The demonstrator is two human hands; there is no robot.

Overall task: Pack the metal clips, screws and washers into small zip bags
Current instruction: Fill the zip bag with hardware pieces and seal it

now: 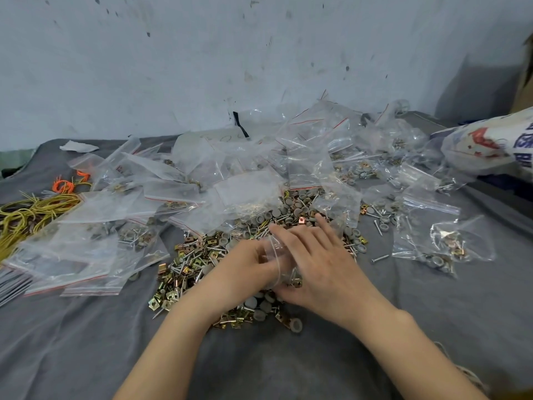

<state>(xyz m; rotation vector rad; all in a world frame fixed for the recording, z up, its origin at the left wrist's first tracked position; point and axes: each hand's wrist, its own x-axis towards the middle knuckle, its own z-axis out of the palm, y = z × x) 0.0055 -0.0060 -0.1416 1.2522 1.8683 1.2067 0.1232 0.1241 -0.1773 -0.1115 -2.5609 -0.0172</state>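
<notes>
Big pale blue-grey scuffed wall (202, 67) fills the far side, and below it the worktop lies under a dark grey cloth (86, 342). Across the far half sprawls a wide heap of clear plastic zip bags with red seal strips (251, 157), some flat, some holding hardware. On the far right lies a bulging white plastic sack with red and blue print (490, 145).

In the middle, near the heap, sits a loose pile of brass-coloured metal clips, silver screws and round grey washers (187, 267). It spreads under both forearms. Far left there is a tangle of yellow wire (34, 209). To the right lie a few filled clear bags (441, 243), apart from the main heap.

Now the hands, meeting right over the pile. The left hand (239, 267) has its fingers curled round one small clear zip bag (277, 255). The right hand (320, 261) lies over the same bag, fingers stretched nearly straight across the top and thumb underneath, so the bag is held between them. That bag sits between the two hands, just above the loose hardware.

Smaller bits: orange twist ties (65, 184) sit beyond the yellow wire, a torn white paper scrap (78, 146) lies far left, and a single silver screw (380, 258) lies on the cloth right of the pile. A brass clip (295, 280) shows through the held bag's near end.
</notes>
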